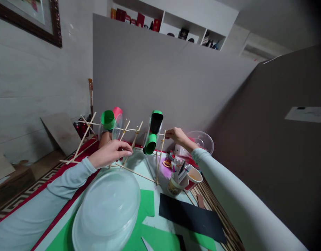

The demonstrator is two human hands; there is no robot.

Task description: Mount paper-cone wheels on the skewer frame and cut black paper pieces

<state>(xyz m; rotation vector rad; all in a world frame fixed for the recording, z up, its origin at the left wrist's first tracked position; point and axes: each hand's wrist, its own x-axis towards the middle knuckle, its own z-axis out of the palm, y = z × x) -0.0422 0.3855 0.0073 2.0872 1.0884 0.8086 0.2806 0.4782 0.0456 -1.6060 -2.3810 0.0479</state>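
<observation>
A frame of thin wooden sticks point(139, 172), tied at its crossings, stands upright on the table. My left hand point(111, 153) is closed at one slanted stick in the frame's middle, its thumb and fingertips meeting there. My right hand point(178, 136) pinches the end of the crosswise stick, beside the right-hand upright point(160, 157). On that crosswise stick sits a wheel of clear discs with green and black paper cups point(151, 143). Another wheel with green point(108, 120) and red paper cups is at the left, partly hidden behind my left hand.
Stacked clear plastic lids point(108, 205) lie in front, over green paper point(160, 237). Black paper point(189, 216), a scissor-like blade tip point(146, 244), a cup of pens point(176, 186), another paper cup point(195, 176) and bundled sticks point(215, 205) lie to the right. A grey panel point(160, 76) rises behind.
</observation>
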